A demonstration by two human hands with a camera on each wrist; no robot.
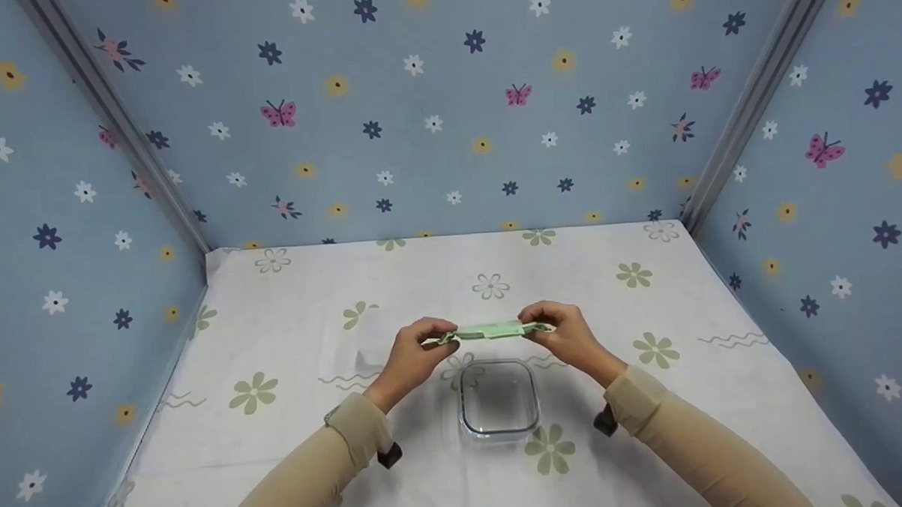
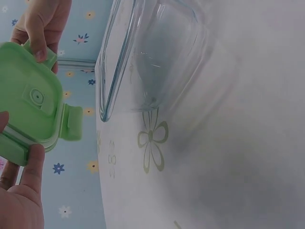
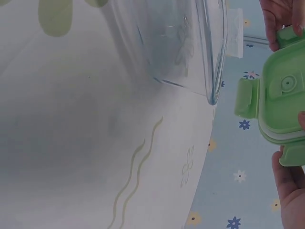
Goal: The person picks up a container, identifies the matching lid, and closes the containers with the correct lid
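A green snap-lock lid is held up in the air, seen nearly edge-on in the head view. My left hand pinches its left end between thumb and fingers, and my right hand pinches the right end. Both wrist views show the lid's face, with a small round valve and side flaps standing outward. Below and nearer to me, a square clear glass container stands uncovered on the table, apart from both hands. Its wall shows close up in the left wrist view.
A white cloth with green flowers covers the table. Left of the lid lies a faint clear or whitish object, its kind unclear. Blue patterned panels enclose the back and both sides, with grey posts at the corners.
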